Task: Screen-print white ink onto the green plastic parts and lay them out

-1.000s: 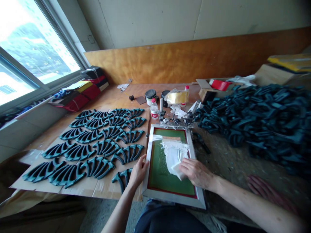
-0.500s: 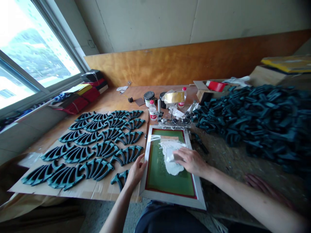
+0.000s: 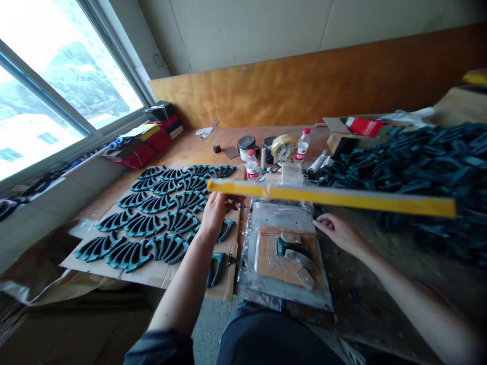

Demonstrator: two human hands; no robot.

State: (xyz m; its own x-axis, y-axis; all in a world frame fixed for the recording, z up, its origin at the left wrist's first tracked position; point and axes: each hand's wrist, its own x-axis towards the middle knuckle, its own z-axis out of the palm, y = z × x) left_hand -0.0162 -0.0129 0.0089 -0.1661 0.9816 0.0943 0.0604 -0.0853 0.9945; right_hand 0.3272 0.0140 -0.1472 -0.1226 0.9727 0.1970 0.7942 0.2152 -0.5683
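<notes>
The screen printing frame (image 3: 331, 196) is tilted up, so I see its long yellow edge nearly end-on. My left hand (image 3: 214, 210) is closed around the frame's left end. My right hand (image 3: 333, 228) is beside the right edge of the grey base plate (image 3: 247, 263), fingers loosely bent, with nothing visible in them. Below the frame, a dark green curved handle (image 3: 296, 249) lies on a brown board (image 3: 268, 263) fixed to the plate, among small blocks. A whitish block (image 3: 292, 174) shows behind the yellow edge; I cannot tell whether it rests on the screen.
Rows of green handles (image 3: 129, 256) lie on cardboard (image 3: 163, 274) at the left. A large pile of similar parts (image 3: 422, 165) covers the right. Behind stand bottles (image 3: 302, 144), an ink tub (image 3: 246, 147) and a tape roll (image 3: 284, 147). A window is at the left.
The screen frame has swung up from lying flat, uncovering the base plate and handle. My right hand has let go of the pale block and moved right. My left hand has risen with the frame.
</notes>
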